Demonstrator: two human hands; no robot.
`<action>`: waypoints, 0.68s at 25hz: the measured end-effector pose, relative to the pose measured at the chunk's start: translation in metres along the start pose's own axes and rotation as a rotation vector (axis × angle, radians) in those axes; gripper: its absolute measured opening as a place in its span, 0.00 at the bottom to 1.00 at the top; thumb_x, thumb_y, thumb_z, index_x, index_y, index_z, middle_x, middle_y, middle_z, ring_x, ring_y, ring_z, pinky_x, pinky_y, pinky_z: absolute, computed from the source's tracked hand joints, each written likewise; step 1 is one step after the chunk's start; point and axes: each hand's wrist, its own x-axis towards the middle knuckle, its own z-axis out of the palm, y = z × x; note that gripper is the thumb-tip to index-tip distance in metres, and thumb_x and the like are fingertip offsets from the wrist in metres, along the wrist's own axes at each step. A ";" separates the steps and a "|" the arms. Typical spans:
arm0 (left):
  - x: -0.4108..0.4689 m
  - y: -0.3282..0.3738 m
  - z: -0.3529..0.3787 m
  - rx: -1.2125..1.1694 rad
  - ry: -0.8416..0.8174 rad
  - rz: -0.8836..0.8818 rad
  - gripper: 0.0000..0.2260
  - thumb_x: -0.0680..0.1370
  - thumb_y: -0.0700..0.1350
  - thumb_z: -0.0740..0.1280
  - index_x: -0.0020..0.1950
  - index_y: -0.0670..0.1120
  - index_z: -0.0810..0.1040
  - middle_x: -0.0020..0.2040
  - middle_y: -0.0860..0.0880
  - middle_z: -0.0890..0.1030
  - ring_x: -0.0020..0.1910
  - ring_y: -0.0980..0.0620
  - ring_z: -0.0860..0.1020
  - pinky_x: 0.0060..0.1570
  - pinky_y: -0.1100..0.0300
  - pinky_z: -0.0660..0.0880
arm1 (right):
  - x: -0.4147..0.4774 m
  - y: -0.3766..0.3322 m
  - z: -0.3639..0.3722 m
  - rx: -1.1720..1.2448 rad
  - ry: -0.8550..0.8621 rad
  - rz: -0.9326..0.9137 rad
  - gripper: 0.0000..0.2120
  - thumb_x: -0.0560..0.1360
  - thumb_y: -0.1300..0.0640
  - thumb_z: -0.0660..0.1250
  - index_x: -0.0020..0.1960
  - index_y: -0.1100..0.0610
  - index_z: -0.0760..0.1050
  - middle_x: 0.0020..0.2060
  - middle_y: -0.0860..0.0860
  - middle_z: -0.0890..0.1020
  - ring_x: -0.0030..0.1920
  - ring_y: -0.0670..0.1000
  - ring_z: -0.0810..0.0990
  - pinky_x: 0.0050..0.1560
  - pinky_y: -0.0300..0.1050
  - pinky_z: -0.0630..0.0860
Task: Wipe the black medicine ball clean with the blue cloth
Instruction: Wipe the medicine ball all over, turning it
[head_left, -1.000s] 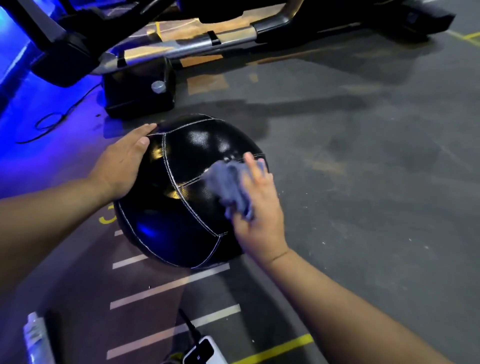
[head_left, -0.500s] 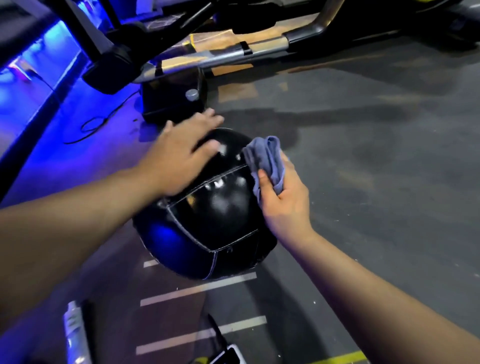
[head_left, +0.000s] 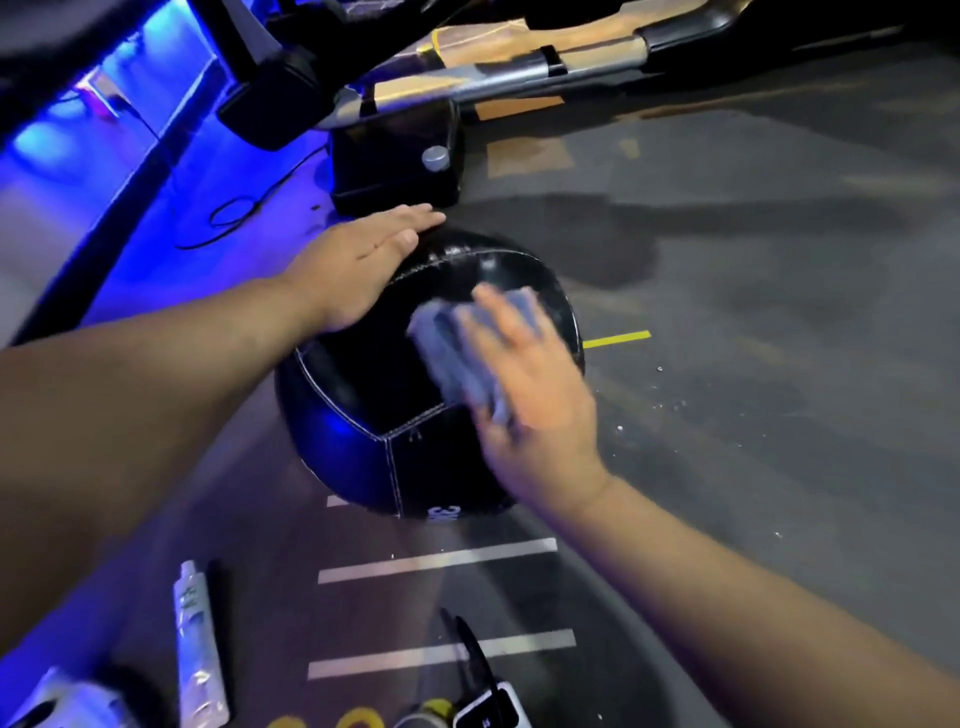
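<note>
Nearest the person, a white tube (head_left: 197, 660) lies on the dark floor (head_left: 753, 415) at the lower left, with a small white-edged device (head_left: 493, 714) just beside the bottom edge and two white stripes (head_left: 436, 566) painted across the floor between them and the ball. The black ball (head_left: 363, 415) sits on the floor in the middle, its white stitched seams showing. The right hand (head_left: 524, 395) lies on the ball's upper right side, fingers stretched out and spread, pressing the bunched blue cloth (head_left: 452, 353) flat against the leather; the hand is blurred, and the cloth sticks out from under it toward the left. The left hand (head_left: 363, 265) rests on the ball's upper left side, palm down, fingers straight and together, holding nothing. A short yellow mark (head_left: 618, 340) shows on the floor just right of the ball. Beyond the ball stands a black box (head_left: 395, 156) with a silver knob (head_left: 435, 157), a thin cable (head_left: 234, 218) looped on the blue-lit floor to its left, and a silver bar (head_left: 493, 78) of a machine above it.
</note>
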 end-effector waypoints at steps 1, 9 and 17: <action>0.001 -0.006 -0.005 0.002 0.007 -0.021 0.20 0.81 0.52 0.51 0.72 0.54 0.70 0.74 0.54 0.68 0.74 0.60 0.62 0.76 0.60 0.53 | -0.016 -0.009 0.007 -0.084 -0.088 -0.147 0.25 0.73 0.62 0.62 0.71 0.56 0.70 0.71 0.57 0.71 0.73 0.64 0.65 0.74 0.61 0.59; 0.003 -0.009 -0.001 0.054 -0.011 -0.016 0.22 0.80 0.56 0.49 0.74 0.56 0.67 0.75 0.56 0.66 0.75 0.60 0.60 0.76 0.59 0.52 | -0.037 -0.016 0.004 -0.257 -0.295 -0.389 0.25 0.76 0.62 0.54 0.72 0.55 0.70 0.74 0.54 0.67 0.76 0.64 0.60 0.74 0.64 0.55; -0.005 0.005 0.012 0.072 0.130 -0.174 0.22 0.80 0.58 0.49 0.73 0.60 0.67 0.76 0.59 0.65 0.77 0.56 0.58 0.76 0.53 0.53 | 0.080 0.045 -0.020 0.093 -0.028 0.671 0.18 0.72 0.63 0.62 0.59 0.55 0.80 0.56 0.55 0.84 0.59 0.55 0.80 0.59 0.41 0.73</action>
